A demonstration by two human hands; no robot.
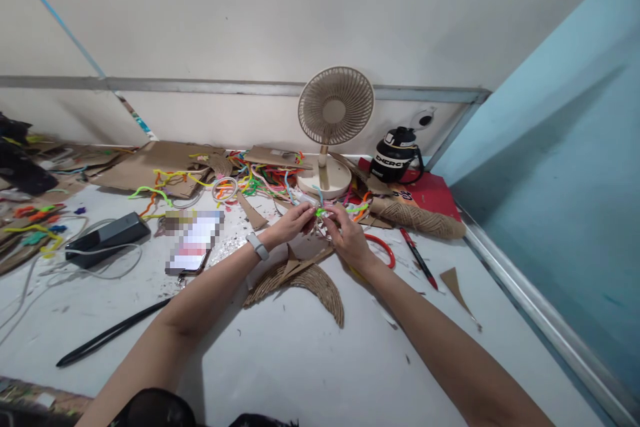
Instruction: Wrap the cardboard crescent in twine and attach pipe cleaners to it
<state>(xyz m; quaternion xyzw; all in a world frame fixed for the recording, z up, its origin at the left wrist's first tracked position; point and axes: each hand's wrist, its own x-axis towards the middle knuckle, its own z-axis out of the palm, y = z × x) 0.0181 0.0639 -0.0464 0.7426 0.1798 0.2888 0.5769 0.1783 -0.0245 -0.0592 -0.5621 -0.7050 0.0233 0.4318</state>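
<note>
Bright green fuzzy wire [320, 212]: up between my two hands, in front of the fan [336, 109]. Left hand [299, 219] pinches it at the fingertips; right hand [346, 230] pinches just beside, thumb and forefinger. Both grips look closed on it, but fingers cover much of the piece; can't tell how its ends lie.

Handling, my judgement: pin with the left, bend with the right, short turns close to the pinch so the shape sets. Light pressure should do; a hard squeeze would likely flatten the fuzz. Cut ends may prick; better rolled inward.

Nearer me, a ridged brown crescent [323, 282] on the desk [280, 373], between my forearms; wrists best kept above it. Behind the hands, a tangle of coloured wires [257, 181], a likely snag. Right: orange-red loop [389, 248] near my wrist, then a marker [419, 259]. Left: phone [195, 241], well apart.
</note>
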